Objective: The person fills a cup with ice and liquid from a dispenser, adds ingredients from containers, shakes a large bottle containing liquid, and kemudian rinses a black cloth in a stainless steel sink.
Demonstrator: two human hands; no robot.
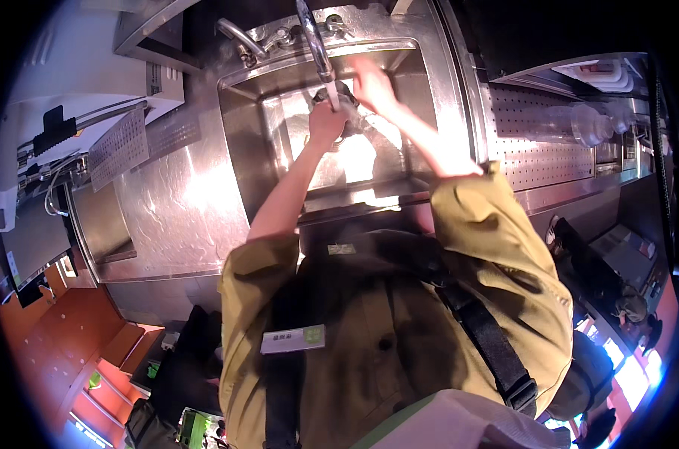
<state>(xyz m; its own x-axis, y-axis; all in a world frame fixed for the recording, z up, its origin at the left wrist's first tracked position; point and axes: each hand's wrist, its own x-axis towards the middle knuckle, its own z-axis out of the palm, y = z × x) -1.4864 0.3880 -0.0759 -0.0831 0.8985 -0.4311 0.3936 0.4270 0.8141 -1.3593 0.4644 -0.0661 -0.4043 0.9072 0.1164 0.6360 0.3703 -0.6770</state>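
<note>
My left hand (327, 124) is in the steel sink basin (244, 140), under the stream of water from the chrome faucet (315, 42). Its fingers are closed on a dark item (346, 90), partly hidden by the hand and the water; its exact kind cannot be told. To the right of that item is my right hand (372, 84), blurred and raised over the basin's far right part. Nothing shows in it, and its finger position is unclear.
A second, shorter spout (241, 38) and tap handles stand on the sink's back ledge. Wet steel counter (171, 207) extends left, with a hanging perforated sheet (119, 147) above it. On the right are a perforated steel panel (541, 140) and clear containers (592, 128). Other people stand behind.
</note>
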